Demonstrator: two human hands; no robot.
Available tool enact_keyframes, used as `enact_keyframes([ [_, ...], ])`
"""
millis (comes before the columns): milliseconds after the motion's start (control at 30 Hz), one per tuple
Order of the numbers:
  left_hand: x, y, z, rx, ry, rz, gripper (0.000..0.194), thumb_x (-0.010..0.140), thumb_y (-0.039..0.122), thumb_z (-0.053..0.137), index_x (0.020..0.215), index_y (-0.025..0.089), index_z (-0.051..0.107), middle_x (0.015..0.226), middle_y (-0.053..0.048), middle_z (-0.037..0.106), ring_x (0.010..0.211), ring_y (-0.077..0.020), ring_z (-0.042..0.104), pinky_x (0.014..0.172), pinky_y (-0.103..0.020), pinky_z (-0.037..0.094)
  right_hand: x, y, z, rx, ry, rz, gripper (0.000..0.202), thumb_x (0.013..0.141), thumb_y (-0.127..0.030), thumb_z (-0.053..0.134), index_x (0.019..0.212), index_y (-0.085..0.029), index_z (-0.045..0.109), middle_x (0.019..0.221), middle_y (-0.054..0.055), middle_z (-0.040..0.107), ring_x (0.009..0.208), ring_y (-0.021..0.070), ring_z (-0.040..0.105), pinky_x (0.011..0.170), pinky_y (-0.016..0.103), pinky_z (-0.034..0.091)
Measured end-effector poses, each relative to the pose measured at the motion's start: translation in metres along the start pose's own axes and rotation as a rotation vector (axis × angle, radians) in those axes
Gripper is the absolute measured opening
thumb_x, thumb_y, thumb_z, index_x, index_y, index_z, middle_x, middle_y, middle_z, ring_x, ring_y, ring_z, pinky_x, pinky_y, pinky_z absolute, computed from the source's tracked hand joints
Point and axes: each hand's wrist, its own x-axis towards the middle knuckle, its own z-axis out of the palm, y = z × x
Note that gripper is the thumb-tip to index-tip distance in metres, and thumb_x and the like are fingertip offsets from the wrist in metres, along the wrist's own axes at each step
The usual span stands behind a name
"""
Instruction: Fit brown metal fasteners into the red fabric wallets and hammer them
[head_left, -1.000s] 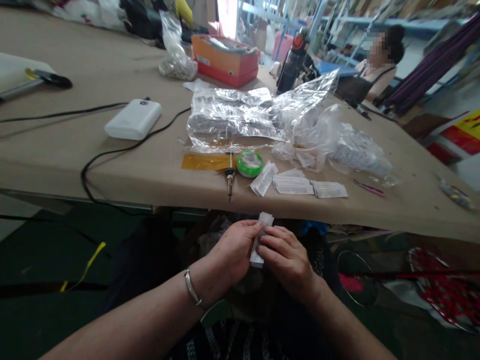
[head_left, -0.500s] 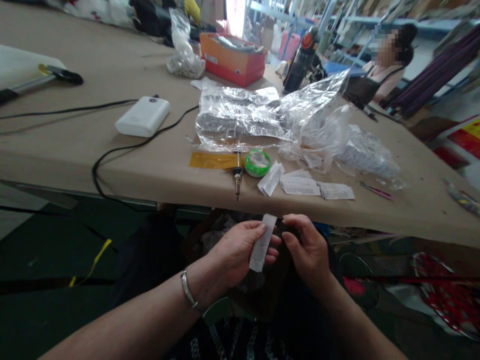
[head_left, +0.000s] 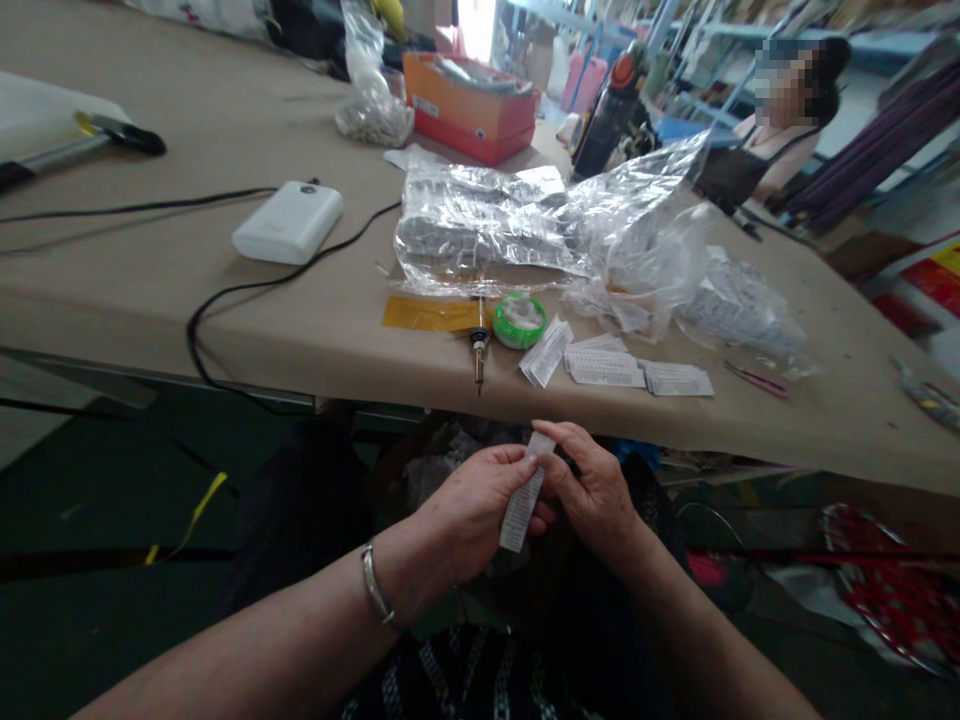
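Note:
A white printed label point(head_left: 520, 516) is held below the table's front edge. My left hand point(head_left: 480, 505) grips it, thumb on top and fingers beneath. At the label's upper end, the thumb and fingers of my right hand point(head_left: 589, 485) close on it. Whether it is one label or a thin stack, I cannot tell. On the table edge ahead lie several more label stacks point(head_left: 604, 366). Beside them are a round green tub point(head_left: 519, 321) with whitish stuff inside and a soldering iron point(head_left: 478, 350), its tip pointing at me.
Behind the labels lies a clear plastic bag point(head_left: 480, 225) of silvery packs. A white power bank point(head_left: 289, 222) with a black cable sits left. Pink tweezers point(head_left: 756, 380) lie right. An orange box point(head_left: 471, 108) and a bottle point(head_left: 606, 115) stand farther back. A person point(head_left: 787, 130) sits far right.
My right hand has moved left and now pinches the upper end of the label. My left hand keeps its hold, nearly in place. The view has shifted slightly.

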Motion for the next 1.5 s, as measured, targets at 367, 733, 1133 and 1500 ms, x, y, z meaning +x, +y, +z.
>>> enact_keyframes([
  [367, -0.003, -0.003, -0.008, 0.045, -0.084, -0.008, 0.02, 0.08, 0.031, 0.064, 0.084, 0.012, 0.061, 0.069, -0.005, 0.063, 0.054, -0.0107, 0.058, 0.053, -0.021, 0.044, 0.001, 0.001, 0.004, 0.017, -0.02, 0.004, 0.032, 0.091, -0.029, 0.048, 0.12, -0.022, 0.058, 0.104, 0.006, 0.066, 0.096, 0.0178, 0.062, 0.087, 0.032, 0.05],
  [733, -0.004, -0.002, -0.006, 0.024, -0.072, -0.017, 0.016, 0.083, 0.028, 0.059, 0.08, 0.012, 0.059, 0.063, -0.001, 0.058, 0.049, -0.009, 0.055, 0.049, -0.02, 0.043, -0.003, -0.002, 0.003, -0.014, -0.002, -0.052, 0.029, 0.091, -0.029, 0.048, 0.118, -0.022, 0.058, 0.105, 0.007, 0.065, 0.098, 0.0184, 0.062, 0.086, 0.032, 0.051],
  [1133, -0.001, -0.007, -0.015, 0.007, -0.114, 0.004, 0.02, 0.081, 0.034, 0.061, 0.084, 0.014, 0.058, 0.067, -0.001, 0.058, 0.052, -0.0101, 0.056, 0.05, -0.022, 0.043, -0.004, -0.004, 0.008, 0.084, 0.013, 0.066, 0.032, 0.088, -0.031, 0.053, 0.119, -0.023, 0.055, 0.1, 0.005, 0.067, 0.09, 0.0177, 0.064, 0.083, 0.032, 0.051],
  [1500, -0.006, -0.004, -0.008, 0.08, -0.062, 0.012, 0.019, 0.085, 0.027, 0.054, 0.073, 0.012, 0.056, 0.063, -0.002, 0.056, 0.049, -0.0085, 0.053, 0.048, -0.019, 0.039, 0.002, -0.004, 0.017, 0.65, -0.033, 0.458, 0.015, 0.078, -0.03, 0.063, 0.072, -0.018, 0.055, 0.08, 0.001, 0.063, 0.067, 0.0115, 0.056, 0.063, 0.024, 0.048],
])
